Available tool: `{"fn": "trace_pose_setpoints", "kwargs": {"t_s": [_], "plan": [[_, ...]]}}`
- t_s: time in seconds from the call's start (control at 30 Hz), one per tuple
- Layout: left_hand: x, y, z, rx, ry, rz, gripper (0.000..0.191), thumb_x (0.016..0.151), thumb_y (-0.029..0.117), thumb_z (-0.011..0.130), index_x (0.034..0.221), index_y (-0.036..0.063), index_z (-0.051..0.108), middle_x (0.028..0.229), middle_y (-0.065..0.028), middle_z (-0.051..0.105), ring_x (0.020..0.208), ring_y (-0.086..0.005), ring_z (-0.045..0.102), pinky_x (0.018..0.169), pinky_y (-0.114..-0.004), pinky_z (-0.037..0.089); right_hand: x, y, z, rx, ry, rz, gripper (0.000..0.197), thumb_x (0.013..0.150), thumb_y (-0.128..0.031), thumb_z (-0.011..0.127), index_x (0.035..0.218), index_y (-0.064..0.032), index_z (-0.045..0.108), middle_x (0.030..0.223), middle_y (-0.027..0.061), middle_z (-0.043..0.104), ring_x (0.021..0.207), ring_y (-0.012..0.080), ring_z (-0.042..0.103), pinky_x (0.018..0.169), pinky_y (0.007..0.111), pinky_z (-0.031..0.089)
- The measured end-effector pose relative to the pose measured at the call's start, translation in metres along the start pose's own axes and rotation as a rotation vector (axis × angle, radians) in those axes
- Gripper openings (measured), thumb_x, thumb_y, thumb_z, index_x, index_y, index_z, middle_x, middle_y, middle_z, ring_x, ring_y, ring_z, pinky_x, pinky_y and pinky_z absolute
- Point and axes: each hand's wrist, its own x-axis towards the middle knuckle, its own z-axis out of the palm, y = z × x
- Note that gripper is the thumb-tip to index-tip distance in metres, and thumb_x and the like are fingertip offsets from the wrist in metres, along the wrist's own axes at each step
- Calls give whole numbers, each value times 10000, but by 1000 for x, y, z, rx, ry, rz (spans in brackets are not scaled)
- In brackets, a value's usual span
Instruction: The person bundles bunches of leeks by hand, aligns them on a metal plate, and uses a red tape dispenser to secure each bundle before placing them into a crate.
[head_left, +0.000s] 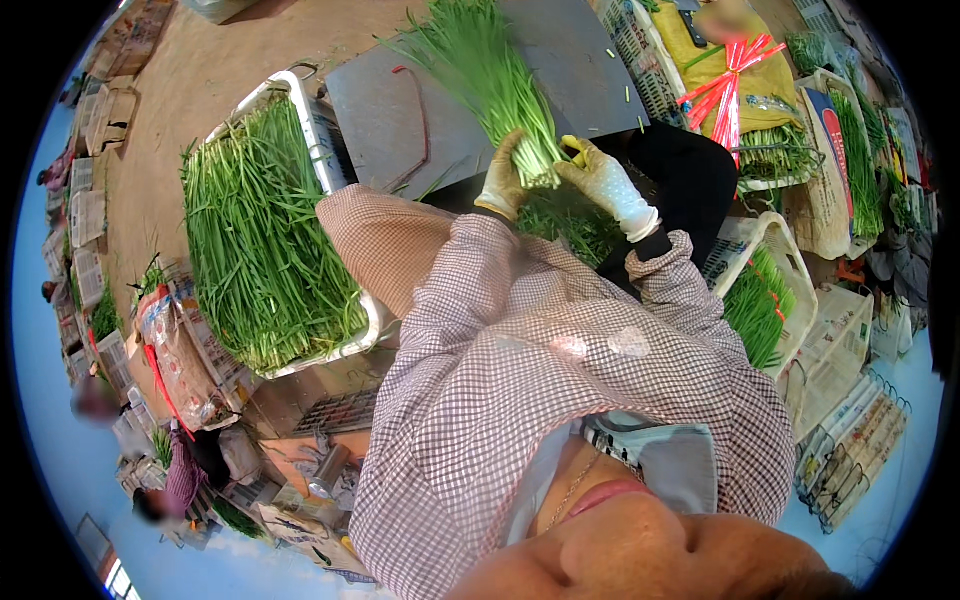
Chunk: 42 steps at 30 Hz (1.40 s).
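Note:
A bunch of long green stalks with pale cut ends, like garlic chives (517, 112), lies over a grey board, its leaves pointing away from me. My left hand (504, 176), in a stained work glove, is closed around the left side of the bunch near the pale ends. My right hand (604, 176), in a similar glove with yellowed fingertips, is at the right side of the ends, its fingers apart; whether the thumb touches the stalks I cannot tell. The grey board (375, 127) carries a red tie and small green scraps. Loose green leaves (574, 225) lie below my hands.
At left stands a white plastic crate (304, 112) heaped with green stalks (262, 225). At right, red ties (729, 97) lie on a yellow sack (686, 60), near a crate of tied bunches (757, 307). Another person (184, 469) sits at lower left among crates.

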Motion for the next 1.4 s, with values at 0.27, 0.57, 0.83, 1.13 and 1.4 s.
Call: {"fn": "trace_pose_setpoints", "kwargs": {"t_s": [0.27, 0.57, 0.83, 1.13, 1.4], "plan": [[10, -10, -18, -1, -19, 117, 475, 928, 325, 711, 1229, -18, 580, 1097, -199, 698, 980, -331, 711, 834, -462, 626, -8, -1, 7, 66, 216, -170, 273, 945, -172, 662, 1178, -32, 685, 876, 82, 717, 687, 159, 649, 661, 283, 521], [12, -13, -20, 161, 167, 74, 294, 902, 224, 720, 1097, 23, 629, 961, -146, 724, 817, -288, 721, 690, -415, 628, -15, -8, 25, -145, 281, -414, 213, 933, -83, 626, 1129, -44, 699, 1069, 147, 727, 951, 263, 716, 813, 316, 555], [2, -12, -8, 52, 47, 94, 283, 929, 162, 659, 1118, -42, 602, 997, -200, 703, 831, -305, 708, 726, -458, 626, -48, -63, -50, 242, 143, -256, 169, 978, -148, 613, 1076, -53, 713, 879, 27, 687, 762, 124, 613, 738, 266, 489], [6, -10, -21, 19, -34, 63, 338, 924, 138, 655, 1197, -41, 566, 973, -176, 676, 796, -280, 656, 705, -421, 600, -57, 14, -101, -745, 382, -156, 457, 871, -358, 737, 1224, -77, 664, 1219, 195, 657, 994, 353, 684, 840, 430, 560], [0, -7, -25, 54, -44, 63, 360, 946, 173, 590, 1217, -62, 549, 998, -214, 689, 803, -310, 696, 703, -441, 630, 39, -6, 15, 167, 177, -42, 586, 852, -438, 777, 1175, 37, 664, 1176, 242, 678, 1103, 328, 670, 925, 388, 528]]}}
